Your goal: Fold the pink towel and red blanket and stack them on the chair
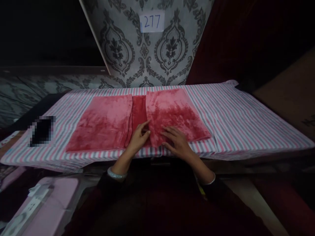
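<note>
A red plush cloth (103,124) lies on a striped cover, its two sides folded inward with a narrow darker strip (139,109) between them. At the inner edge of the right-hand fold (176,108) is my left hand (139,139); its thumb and forefinger touch that edge with their tips apart. My right hand (178,142) rests on the lower part of the same fold, fingers spread and palm down. Neither hand visibly grips the fabric. The pile looks lighter toward the back and darker near the front.
The table wears a pink, grey and white striped cloth (236,121). A blurred-out dark object (41,131) lies at its left. Behind are a dark screen (49,36) and patterned wallpaper with a paper marked 277 (152,21). A pink surface (54,203) stands below left.
</note>
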